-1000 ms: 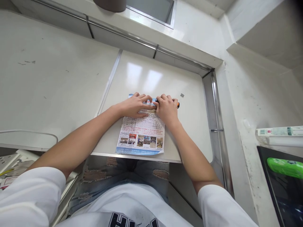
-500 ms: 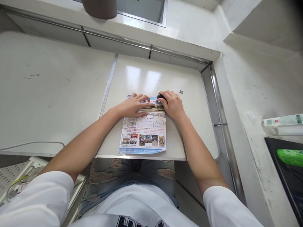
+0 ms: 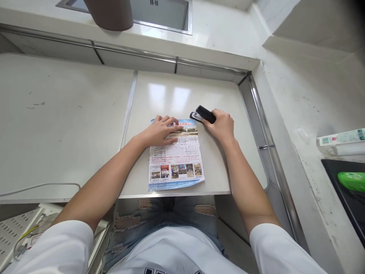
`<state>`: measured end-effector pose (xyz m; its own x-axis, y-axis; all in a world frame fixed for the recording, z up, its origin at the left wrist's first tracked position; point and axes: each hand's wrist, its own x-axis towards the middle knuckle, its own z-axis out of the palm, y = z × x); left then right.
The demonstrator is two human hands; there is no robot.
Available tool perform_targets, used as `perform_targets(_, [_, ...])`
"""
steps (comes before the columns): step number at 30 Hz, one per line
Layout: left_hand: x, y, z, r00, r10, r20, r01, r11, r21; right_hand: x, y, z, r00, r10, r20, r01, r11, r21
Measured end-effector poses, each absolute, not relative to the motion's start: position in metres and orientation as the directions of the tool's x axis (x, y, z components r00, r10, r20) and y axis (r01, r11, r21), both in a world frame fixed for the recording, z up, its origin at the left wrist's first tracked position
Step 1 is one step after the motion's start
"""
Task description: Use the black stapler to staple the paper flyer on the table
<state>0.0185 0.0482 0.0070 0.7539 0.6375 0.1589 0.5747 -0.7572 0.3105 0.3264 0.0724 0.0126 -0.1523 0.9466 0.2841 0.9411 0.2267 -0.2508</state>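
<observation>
Showing a person at a white table point(image 3: 216, 91), the head view is looking down on two bare hands, a printed sheet point(image 3: 178, 156) and a black stapler point(image 3: 205, 114). The left hand point(image 3: 162, 131) is lying palm down with its fingers loosely spread over the upper left part of the sheet; it is resting on the paper and not closing around anything. The right hand point(image 3: 224, 125) is gripping the stapler by its rear end. The stapler is pointing toward the upper left, its black upper arm standing apart from the metal lower part at the front. Its front end is lying at the sheet's upper right corner; whether it is touching the paper cannot be told.

The sheet is lying near the table's front edge, print side up, its lower right corner curling slightly and a row of small photos running above its blue lower border. A metal strip point(image 3: 130, 102) is dividing the tabletop to the left of the sheet. Beyond the table, a brown container point(image 3: 111, 15) is standing on a ledge point(image 3: 219, 34); at far right, a green packet point(image 3: 353, 181) is lying on a black surface point(image 3: 330, 171).
</observation>
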Motion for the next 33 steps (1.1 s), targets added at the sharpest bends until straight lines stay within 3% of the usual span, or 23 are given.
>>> perform_targets(6, [0.020, 0.049, 0.006, 0.743, 0.638, 0.201, 0.562, -0.758, 0.331, 0.322, 0.073, 0.011, -0.066, 0.917, 0.394, 0.923, 0.207, -0.325])
perform_targets(9, [0.019, 0.052, 0.008, 0.655, 0.698, 0.290, 0.616, -0.715, 0.329, 0.313, 0.068, 0.017, -0.073, 0.907, 0.414, 0.907, 0.233, -0.351])
perform_targets(13, [0.013, 0.057, 0.010, 0.395, 0.832, 0.389, 0.747, -0.537, 0.392, 0.295, 0.055, 0.023, -0.163, 0.913, 0.374, 0.875, 0.309, -0.374])
perform_targets(16, [0.008, 0.060, 0.008, 0.177, 0.917, 0.357, 0.803, -0.344, 0.486, 0.280, 0.043, 0.024, -0.325, 0.896, 0.301, 0.808, 0.429, -0.403])
perform_targets(21, [0.004, 0.065, 0.003, -0.179, 0.931, 0.317, 0.802, -0.048, 0.596, 0.254, 0.024, 0.018, -0.628, 0.745, 0.225, 0.597, 0.647, -0.475])
perform_targets(33, [0.003, 0.069, -0.001, -0.206, 0.949, 0.238, 0.804, 0.025, 0.594, 0.272, 0.046, 0.022, -0.771, 0.635, 0.043, 0.488, 0.634, -0.600])
